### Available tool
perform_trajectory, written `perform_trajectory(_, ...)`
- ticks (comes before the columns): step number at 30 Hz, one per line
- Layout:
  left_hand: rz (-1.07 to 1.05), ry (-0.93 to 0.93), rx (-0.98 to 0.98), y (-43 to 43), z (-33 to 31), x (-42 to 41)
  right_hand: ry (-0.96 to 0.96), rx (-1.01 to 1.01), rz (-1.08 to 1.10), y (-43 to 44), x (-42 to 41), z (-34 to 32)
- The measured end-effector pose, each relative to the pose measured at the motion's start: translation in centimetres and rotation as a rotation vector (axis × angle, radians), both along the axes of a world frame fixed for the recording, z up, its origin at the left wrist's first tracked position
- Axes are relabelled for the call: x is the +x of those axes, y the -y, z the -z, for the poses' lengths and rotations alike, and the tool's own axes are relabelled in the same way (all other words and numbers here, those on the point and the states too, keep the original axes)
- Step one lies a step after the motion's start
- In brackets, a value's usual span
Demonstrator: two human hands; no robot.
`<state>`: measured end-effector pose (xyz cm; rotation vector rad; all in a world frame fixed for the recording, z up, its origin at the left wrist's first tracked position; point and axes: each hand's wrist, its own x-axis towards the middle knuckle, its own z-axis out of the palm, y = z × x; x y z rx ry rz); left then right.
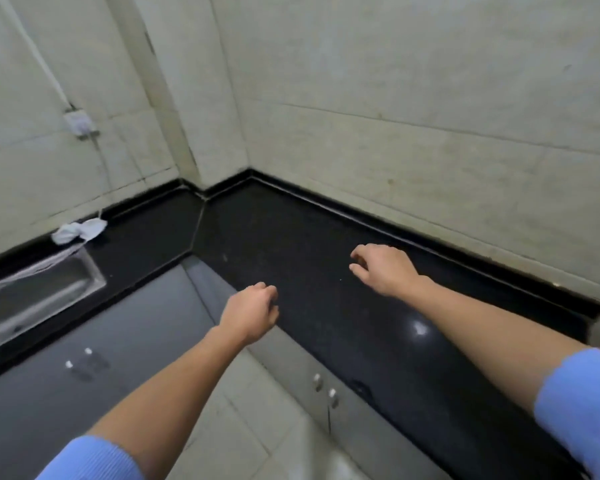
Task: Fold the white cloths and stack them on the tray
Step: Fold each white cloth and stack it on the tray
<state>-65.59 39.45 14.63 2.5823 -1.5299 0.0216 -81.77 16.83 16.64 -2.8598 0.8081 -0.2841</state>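
Note:
A crumpled white cloth lies on the black counter at the far left, against the wall, just behind a steel sink. My left hand hovers at the counter's front edge with its fingers curled in and nothing in them. Farther right, my right hand is held over the counter, fingers loosely bent and apart, holding nothing. Both hands are far from the cloth. No tray is in view.
A steel sink is set into the counter at the left. Grey cabinet doors with small knobs run below the L-shaped counter. Tiled walls close off the back, with a socket and cable above the cloth.

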Motion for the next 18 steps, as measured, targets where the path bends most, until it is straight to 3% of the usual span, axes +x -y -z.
perform_trajectory(8,-0.275,-0.043,0.030,-9.2,2.0,11.1,-0.053,0.002,-0.256,-4.9,17.3,1.3)
perform_trajectory(18,-0.615,-0.059,-0.001,-13.9,0.5,27.1,-0.068,0.044,-0.539,-8.4,41.3,2.2)
